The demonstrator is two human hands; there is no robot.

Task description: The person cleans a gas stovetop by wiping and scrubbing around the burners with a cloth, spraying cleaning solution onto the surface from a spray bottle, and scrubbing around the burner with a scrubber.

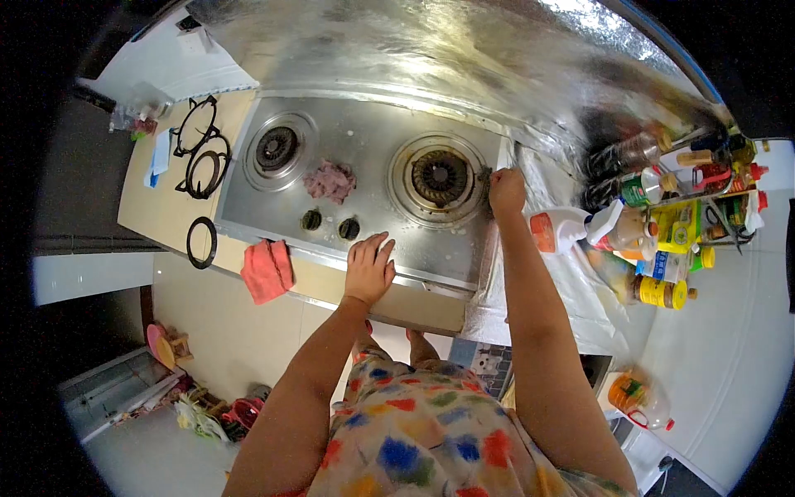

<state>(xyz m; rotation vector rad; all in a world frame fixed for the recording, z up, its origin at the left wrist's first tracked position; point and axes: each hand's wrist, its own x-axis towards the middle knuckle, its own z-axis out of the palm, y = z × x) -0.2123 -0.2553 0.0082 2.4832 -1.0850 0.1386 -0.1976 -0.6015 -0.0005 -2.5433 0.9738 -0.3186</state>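
Note:
My right hand [507, 194] is closed at the right rim of the right burner [441, 177]. A small dark greyish bit shows by its fingertips, too small to name. My left hand [370, 269] rests on the front edge of the steel stove top [368, 124], fingers spread, holding nothing. Just above it are two dark control knobs [349, 228]. A crumpled pinkish cloth [330, 180] lies between the burners. The left burner [277, 147] has its pan support off, like the right one.
Black pan supports [207, 172] and a black ring [201, 243] lie on the left counter. A folded red cloth [267, 271] hangs over the front edge. At the right stand a white spray bottle [571, 229] and several condiment bottles [662, 292]. Foil [397, 50] covers the back wall.

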